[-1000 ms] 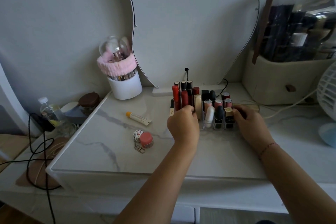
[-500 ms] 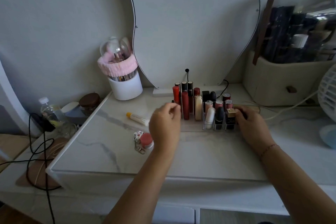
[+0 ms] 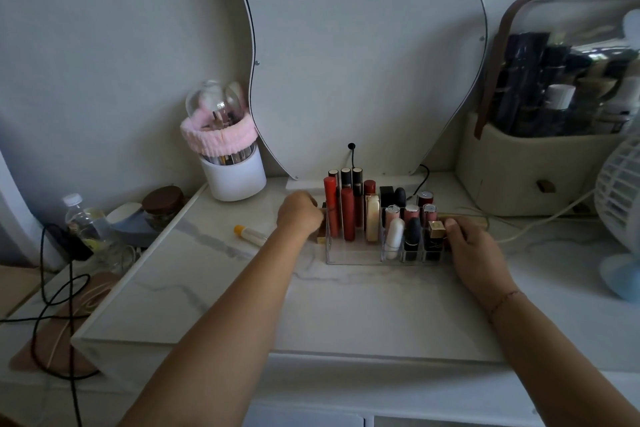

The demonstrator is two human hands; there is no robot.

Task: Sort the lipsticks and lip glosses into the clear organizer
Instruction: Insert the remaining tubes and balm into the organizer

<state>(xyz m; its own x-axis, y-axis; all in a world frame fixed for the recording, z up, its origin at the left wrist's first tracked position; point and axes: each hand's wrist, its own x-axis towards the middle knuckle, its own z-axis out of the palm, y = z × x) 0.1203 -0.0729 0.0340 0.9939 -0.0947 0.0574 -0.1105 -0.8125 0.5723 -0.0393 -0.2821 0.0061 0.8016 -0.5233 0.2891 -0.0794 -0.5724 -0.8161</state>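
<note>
Right hand (image 3: 476, 255): curled against right wall of clear acrylic organizer (image 3: 353, 255) on marble top. Left hand (image 3: 299, 215): closed at left wall; contents unclear. Lipsticks, red gloss tubes (image 3: 347, 213) upright inside; front-left compartment vacant. White yellow-capped balm tube (image 3: 250, 234) outside.

Left hand (image 3: 300, 216): fingertips hidden behind the knuckles; grip on the brown tube (image 3: 322, 232) beside the clear organizer (image 3: 353, 255) cannot be told. Small white tube (image 3: 250, 234): far end covered by the forearm. Fan (image 3: 621, 204): cut off by the right edge. Lipstick labels: too small to be read.
</note>
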